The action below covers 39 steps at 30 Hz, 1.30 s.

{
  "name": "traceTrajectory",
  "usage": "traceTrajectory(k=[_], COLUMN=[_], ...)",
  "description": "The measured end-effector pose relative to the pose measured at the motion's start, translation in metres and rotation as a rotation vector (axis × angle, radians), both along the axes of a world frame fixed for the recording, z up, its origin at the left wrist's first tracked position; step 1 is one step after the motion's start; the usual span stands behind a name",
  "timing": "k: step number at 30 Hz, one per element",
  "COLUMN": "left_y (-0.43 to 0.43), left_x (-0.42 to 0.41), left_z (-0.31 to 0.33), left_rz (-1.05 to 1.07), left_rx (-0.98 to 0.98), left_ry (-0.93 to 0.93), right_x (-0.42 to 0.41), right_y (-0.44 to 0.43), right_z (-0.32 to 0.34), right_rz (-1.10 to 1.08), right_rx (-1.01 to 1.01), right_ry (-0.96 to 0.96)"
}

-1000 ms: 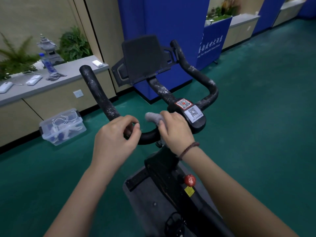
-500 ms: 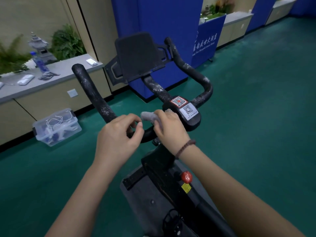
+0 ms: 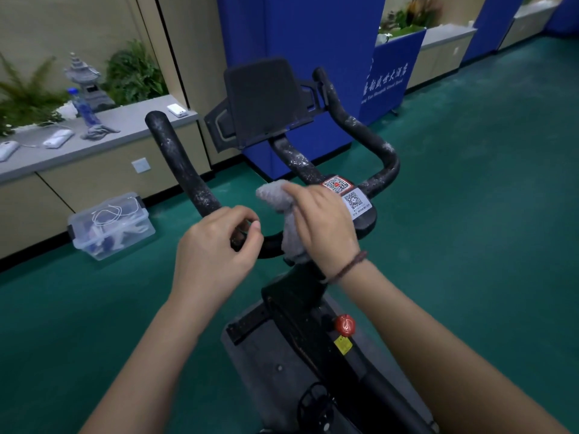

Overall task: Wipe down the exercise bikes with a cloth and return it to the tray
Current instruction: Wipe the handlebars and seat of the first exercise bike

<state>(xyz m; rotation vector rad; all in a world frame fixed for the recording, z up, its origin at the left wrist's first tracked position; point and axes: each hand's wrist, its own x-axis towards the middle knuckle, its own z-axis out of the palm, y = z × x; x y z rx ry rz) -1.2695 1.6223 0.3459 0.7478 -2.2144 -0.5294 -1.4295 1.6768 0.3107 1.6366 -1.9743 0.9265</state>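
Note:
A black exercise bike stands in front of me, its worn handlebar [image 3: 185, 170] flecked with white. My left hand [image 3: 216, 249] curls around the near left bend of the bar. My right hand [image 3: 322, 227] grips a grey cloth [image 3: 275, 195] just left of the QR-code stickers [image 3: 347, 195]; the cloth bunches above my fingers and hangs down over the bar. A dark tablet holder [image 3: 263, 98] rises at the front of the bar. A red knob [image 3: 344, 324] sits on the frame below.
A clear plastic bin [image 3: 109, 227] with cables stands on the green floor at left, below a grey counter [image 3: 125, 126] holding a water bottle, chargers and a small pagoda figure. Blue panels [image 3: 297, 42] stand behind the bike. Open floor lies to the right.
My right hand lifted the cloth off the bar's middle, so more of it shows bunched above the fingers and hanging down. My left hand kept its place on the bar.

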Motion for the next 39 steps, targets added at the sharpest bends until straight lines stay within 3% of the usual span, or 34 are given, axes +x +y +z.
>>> traceTrajectory(k=[3,5,8,13,16,22,25,26,29,33,39], left_y=[0.001,0.002,0.002,0.002,0.001,0.001,0.008,0.012,0.021,0.004,-0.018], left_x=[-0.003,-0.005,-0.007,-0.012,-0.011,-0.003,-0.006,-0.01,-0.022,-0.025,-0.019], left_z=[-0.001,-0.002,-0.004,-0.006,-0.008,-0.017,-0.028,-0.032,-0.048,-0.059,-0.058], left_rz=[-0.007,-0.009,-0.008,-0.006,-0.005,0.029,0.03,0.05,0.077,0.072,-0.011], left_rx=[0.009,0.016,0.021,0.009,-0.004,-0.027,-0.103,-0.144,-0.26,-0.359,-0.405], left_ry=[-0.001,-0.011,-0.022,-0.029,-0.029,-0.043,-0.189,-0.264,-0.409,-0.38,-0.339], right_x=[-0.016,-0.018,-0.011,0.02,0.044,0.07,0.043,0.034,0.016,0.019,0.021], right_y=[-0.011,-0.012,-0.004,0.014,0.009,0.001,0.008,0.008,0.0,-0.02,-0.023], right_z=[0.013,0.015,0.011,-0.007,-0.014,-0.006,0.004,0.005,0.004,-0.001,-0.014], right_rz=[-0.048,-0.1,-0.1,0.088,0.168,0.358,0.345,0.269,0.047,0.008,-0.079], right_rx=[0.432,0.591,0.531,0.263,0.24,0.219,0.212,0.148,0.122,0.344,0.239], right_ry=[-0.096,-0.169,-0.166,-0.282,-0.375,-0.727,-1.009,-0.997,-0.69,-0.383,-0.232])
